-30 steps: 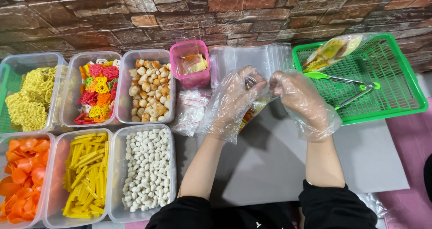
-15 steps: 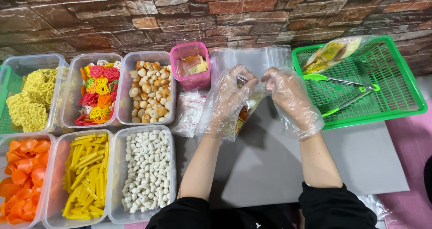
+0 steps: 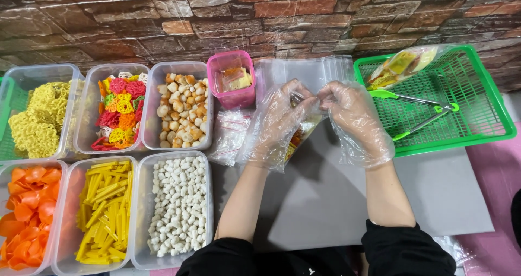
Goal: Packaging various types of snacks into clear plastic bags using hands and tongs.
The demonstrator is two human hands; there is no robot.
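Taking the pink tub (image 3: 231, 79) at the back centre as the landmark: to its left sit six clear plastic tubs in two rows. Farthest left, yellow lattice crackers (image 3: 32, 118) sit behind orange curls (image 3: 27, 211); nearer, mixed red and yellow lattice snacks (image 3: 116, 113) sit behind yellow sticks (image 3: 103, 211); next to the pink tub, tan nuggets (image 3: 182, 108) sit behind small white balls (image 3: 176, 205). The pink tub itself holds small orange and yellow sachets. Just in front of it lies a heap of empty clear zip bags (image 3: 230, 135).

Right of the tub, both hands wear loose clear gloves. The left hand (image 3: 279, 124) and right hand (image 3: 353, 118) meet at the top of a small clear snack bag (image 3: 301, 135) with orange and yellow contents, held over the grey mat (image 3: 325, 200). The fingers of both are curled and pinched on the bag's mouth. The step in hand looks like sealing the filled bag; the next move seemingly calls for pressing along the strip evenly.

Farther right, a green slotted tray (image 3: 488, 113) carries one filled packet (image 3: 401, 64) and green-handled tongs (image 3: 418, 110).
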